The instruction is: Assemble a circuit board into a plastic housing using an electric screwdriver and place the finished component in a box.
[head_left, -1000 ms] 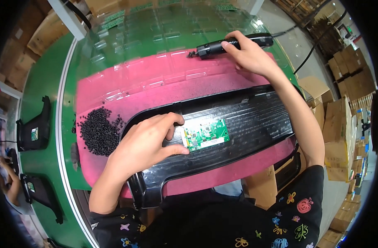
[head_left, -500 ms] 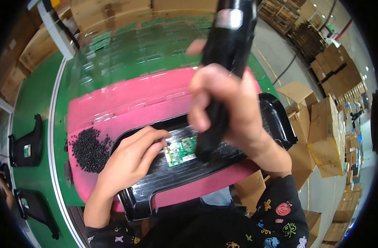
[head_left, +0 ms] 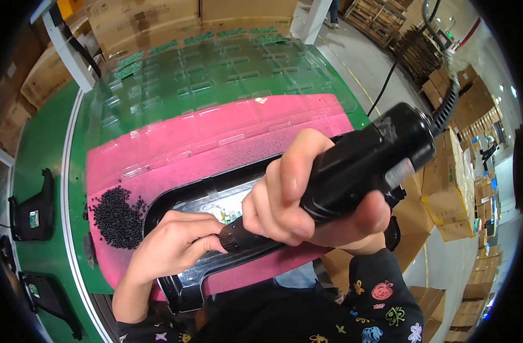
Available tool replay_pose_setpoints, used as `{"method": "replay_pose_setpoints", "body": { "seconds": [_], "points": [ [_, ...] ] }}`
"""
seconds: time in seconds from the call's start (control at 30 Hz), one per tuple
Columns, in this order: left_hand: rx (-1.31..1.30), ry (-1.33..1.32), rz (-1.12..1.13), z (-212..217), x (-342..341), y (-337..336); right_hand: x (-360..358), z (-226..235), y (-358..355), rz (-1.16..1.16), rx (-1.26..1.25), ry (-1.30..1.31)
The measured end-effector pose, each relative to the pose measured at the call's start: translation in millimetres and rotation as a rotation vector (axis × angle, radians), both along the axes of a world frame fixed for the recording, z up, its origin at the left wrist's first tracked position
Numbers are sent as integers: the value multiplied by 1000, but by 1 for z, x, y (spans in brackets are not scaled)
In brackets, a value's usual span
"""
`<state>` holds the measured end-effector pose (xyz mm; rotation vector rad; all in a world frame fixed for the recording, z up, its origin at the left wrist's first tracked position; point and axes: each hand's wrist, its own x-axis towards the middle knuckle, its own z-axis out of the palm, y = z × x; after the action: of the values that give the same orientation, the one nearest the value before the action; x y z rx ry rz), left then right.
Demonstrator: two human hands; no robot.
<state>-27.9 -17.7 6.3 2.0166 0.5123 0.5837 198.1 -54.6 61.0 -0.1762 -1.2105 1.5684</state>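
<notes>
My right hand (head_left: 290, 200) is wrapped around a black electric screwdriver (head_left: 367, 163), which lies slanted with its nose pointing down and left. Thumb and fingers of my left hand (head_left: 173, 243) are pinched together right at that nose; whatever sits between them is hidden. Both hands are over a black plastic housing (head_left: 186, 294) with a shiny inner face. Part of a green circuit board (head_left: 232, 216) shows inside the housing, mostly covered by my right hand and the tool. A heap of small black screws (head_left: 118, 217) lies beside my left hand.
Beneath the housing is a pink mat (head_left: 307, 111) on a green table. A clear plastic tray (head_left: 233, 71) covers its far part, with several green boards (head_left: 164, 47) at the back. Two black housings (head_left: 41, 220) lie at left. Cardboard boxes (head_left: 444, 188) stand at right; a cable (head_left: 447, 103) trails from the screwdriver.
The screwdriver has swung from upright to slanted, its nose coming left to my left fingers. My left hand has shifted slightly down, its thumb and fingers closing into a pinch.
</notes>
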Motion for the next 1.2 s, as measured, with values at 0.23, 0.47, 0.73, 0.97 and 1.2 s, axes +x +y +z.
{"method": "replay_pose_setpoints", "body": {
  "seconds": [0.23,0.47,0.73,0.97,1.2],
  "points": [
    [313,12,220,0,0,-7,-1,-6,0,-57,-4,-56],
    [174,-95,393,-1,2,-2,6,2,-2,-362,161,120],
    [353,-121,290,-9,2,1,-3,6,-5,-420,195,228],
    [427,-136,238,-8,3,0,-8,1,-5,-379,203,192],
    [452,-96,171,-8,4,0,-6,-2,-5,-349,247,214]
  ]
}}
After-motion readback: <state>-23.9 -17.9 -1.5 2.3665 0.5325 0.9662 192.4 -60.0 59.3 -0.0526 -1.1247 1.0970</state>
